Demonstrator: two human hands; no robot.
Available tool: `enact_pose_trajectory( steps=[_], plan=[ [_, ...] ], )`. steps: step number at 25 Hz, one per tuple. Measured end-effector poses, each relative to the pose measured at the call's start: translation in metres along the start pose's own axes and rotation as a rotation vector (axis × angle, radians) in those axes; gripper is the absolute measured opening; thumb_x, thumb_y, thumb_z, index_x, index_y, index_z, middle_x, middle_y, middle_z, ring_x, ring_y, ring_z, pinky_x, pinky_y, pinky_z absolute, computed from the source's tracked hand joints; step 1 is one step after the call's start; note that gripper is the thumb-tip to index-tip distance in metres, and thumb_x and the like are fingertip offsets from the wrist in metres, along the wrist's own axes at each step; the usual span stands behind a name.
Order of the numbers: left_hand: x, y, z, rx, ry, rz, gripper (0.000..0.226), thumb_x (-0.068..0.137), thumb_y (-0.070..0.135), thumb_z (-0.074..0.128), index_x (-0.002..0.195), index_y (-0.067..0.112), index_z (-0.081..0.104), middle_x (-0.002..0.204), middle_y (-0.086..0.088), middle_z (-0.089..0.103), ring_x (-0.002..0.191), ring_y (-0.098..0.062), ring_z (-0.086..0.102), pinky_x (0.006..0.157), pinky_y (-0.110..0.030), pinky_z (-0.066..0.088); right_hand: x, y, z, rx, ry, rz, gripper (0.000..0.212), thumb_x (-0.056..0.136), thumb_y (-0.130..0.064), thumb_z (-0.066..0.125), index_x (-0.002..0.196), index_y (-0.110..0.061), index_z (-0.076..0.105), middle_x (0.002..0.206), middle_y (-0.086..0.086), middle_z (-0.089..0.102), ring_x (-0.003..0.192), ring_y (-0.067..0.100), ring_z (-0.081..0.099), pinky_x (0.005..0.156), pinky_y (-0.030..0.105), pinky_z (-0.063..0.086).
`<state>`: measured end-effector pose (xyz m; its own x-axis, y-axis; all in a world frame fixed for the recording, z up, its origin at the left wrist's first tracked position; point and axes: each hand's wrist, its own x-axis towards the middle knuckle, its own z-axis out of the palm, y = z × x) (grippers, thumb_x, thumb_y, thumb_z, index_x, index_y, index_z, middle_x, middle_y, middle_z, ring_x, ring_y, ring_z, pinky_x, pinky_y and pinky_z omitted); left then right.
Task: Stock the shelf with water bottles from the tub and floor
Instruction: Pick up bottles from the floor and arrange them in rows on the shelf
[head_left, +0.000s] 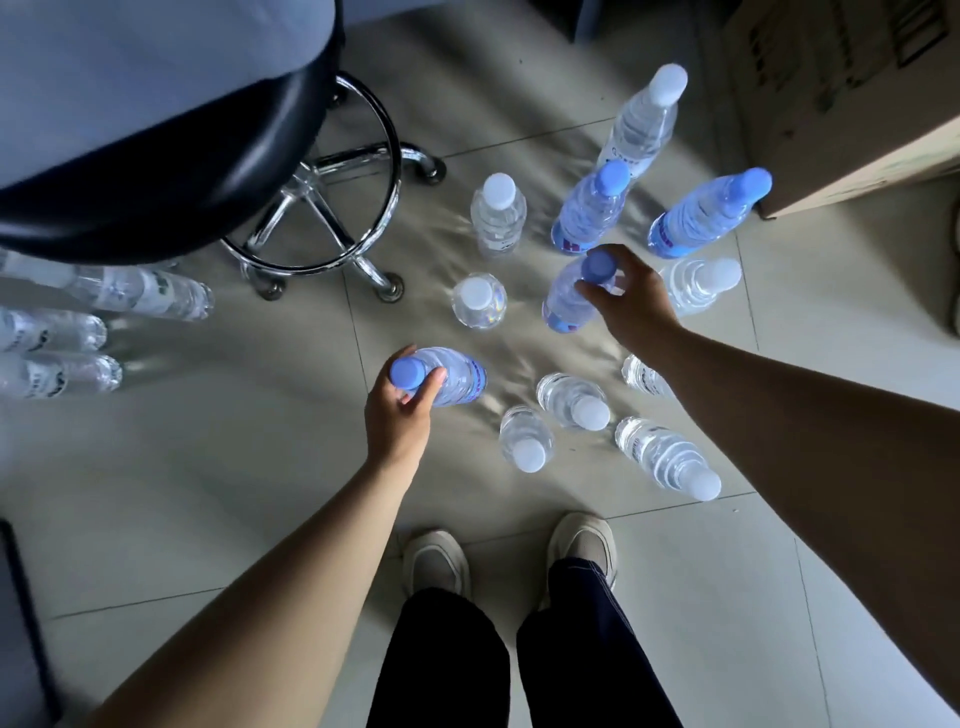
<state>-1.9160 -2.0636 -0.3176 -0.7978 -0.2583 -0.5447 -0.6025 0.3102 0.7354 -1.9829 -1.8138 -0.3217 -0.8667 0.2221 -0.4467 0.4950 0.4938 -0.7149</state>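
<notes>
Several water bottles stand on the tiled floor in front of my feet, some with blue caps, some with white. My left hand grips a blue-capped bottle by its neck, tilted away from me. My right hand closes its fingers around the cap end of another blue-capped bottle. Two more blue-capped bottles stand just beyond it. White-capped bottles ring my hands. No shelf or tub is in view.
A black stool with a chrome base stands at the upper left. Three clear bottles lie on their sides at the left edge. A cardboard box sits at the upper right. My shoes are below the bottles.
</notes>
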Motion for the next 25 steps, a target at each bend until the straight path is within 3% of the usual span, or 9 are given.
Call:
enact_pose_trajectory(
  steps=[4, 8, 10, 14, 18, 20, 22, 25],
  plan=[
    [-0.042, 0.028, -0.034, -0.021, 0.02, 0.017, 0.046, 0.078, 0.026, 0.068, 0.121, 0.012, 0.057, 0.12, -0.004, 0.064, 0.108, -0.017, 0.061, 0.097, -0.03, 0.045, -0.047, -0.045, -0.048, 0.032, -0.026, -0.032, 0.032, 0.085, -0.021, 0.065, 0.116, -0.019, 0.057, 0.107, -0.003, 0.061, 0.096, 0.013, 0.054, 0.077, 0.022, 0.035],
    [-0.086, 0.089, -0.067, -0.027, 0.002, 0.029, 0.047, 0.071, 0.035, 0.065, 0.115, 0.02, 0.058, 0.117, -0.001, 0.064, 0.111, -0.022, 0.061, 0.1, -0.037, 0.045, -0.088, -0.122, -0.115, -0.004, -0.064, -0.116, 0.029, 0.084, -0.022, 0.066, 0.112, -0.019, 0.058, 0.1, -0.005, 0.063, 0.092, 0.015, 0.056, 0.077, 0.027, 0.039],
    [-0.105, 0.136, -0.085, -0.03, -0.017, 0.08, 0.045, 0.067, 0.042, 0.066, 0.11, 0.028, 0.057, 0.113, 0.002, 0.064, 0.109, -0.021, 0.061, 0.1, -0.038, 0.046, -0.109, -0.167, -0.151, 0.013, -0.051, -0.161, 0.029, 0.084, -0.021, 0.067, 0.111, -0.02, 0.058, 0.1, -0.003, 0.064, 0.091, 0.015, 0.056, 0.078, 0.027, 0.041],
    [-0.144, 0.241, -0.125, -0.047, -0.057, 0.192, 0.047, 0.059, 0.054, 0.063, 0.102, 0.037, 0.059, 0.105, 0.008, 0.068, 0.102, -0.016, 0.065, 0.095, -0.036, 0.049, -0.151, -0.267, -0.227, 0.016, 0.014, -0.23, 0.024, 0.082, -0.021, 0.07, 0.104, -0.021, 0.059, 0.087, -0.009, 0.06, 0.079, 0.011, 0.053, 0.065, 0.012, 0.04],
    [-0.187, 0.356, -0.167, -0.046, -0.1, 0.351, 0.04, 0.056, 0.054, 0.064, 0.094, 0.041, 0.061, 0.093, 0.017, 0.07, 0.092, -0.01, 0.065, 0.088, -0.029, 0.05, -0.194, -0.371, -0.303, -0.019, -0.056, -0.386, 0.025, 0.079, -0.025, 0.074, 0.096, -0.023, 0.055, 0.086, -0.009, 0.061, 0.085, 0.011, 0.059, 0.076, 0.022, 0.045],
    [-0.213, 0.423, -0.192, -0.028, -0.11, 0.402, 0.041, 0.051, 0.057, 0.066, 0.088, 0.038, 0.062, 0.09, 0.005, 0.072, 0.084, -0.013, 0.064, 0.081, -0.031, 0.05, -0.22, -0.433, -0.349, -0.058, -0.071, -0.454, 0.023, 0.081, -0.02, 0.072, 0.096, -0.02, 0.055, 0.081, -0.009, 0.058, 0.073, -0.005, 0.055, 0.068, 0.007, 0.041],
    [-0.234, 0.487, -0.218, 0.001, -0.148, 0.444, 0.031, 0.058, 0.046, 0.077, 0.082, 0.029, 0.065, 0.083, -0.003, 0.071, 0.073, -0.01, 0.06, 0.07, -0.025, 0.051, -0.246, -0.491, -0.391, -0.106, -0.065, -0.518, 0.019, 0.083, -0.02, 0.07, 0.095, -0.017, 0.056, 0.078, -0.007, 0.057, 0.059, -0.012, 0.051, 0.059, 0.003, 0.038],
    [-0.266, 0.574, -0.259, 0.053, -0.213, 0.542, 0.013, 0.074, 0.017, 0.078, 0.082, 0.019, 0.068, 0.076, 0.003, 0.067, 0.061, 0.003, 0.055, 0.063, -0.013, 0.045, -0.283, -0.566, -0.44, -0.139, -0.052, -0.578, 0.02, 0.084, -0.026, 0.069, 0.099, -0.017, 0.059, 0.084, -0.005, 0.062, 0.067, -0.004, 0.054, 0.066, 0.014, 0.043]
  ],
)
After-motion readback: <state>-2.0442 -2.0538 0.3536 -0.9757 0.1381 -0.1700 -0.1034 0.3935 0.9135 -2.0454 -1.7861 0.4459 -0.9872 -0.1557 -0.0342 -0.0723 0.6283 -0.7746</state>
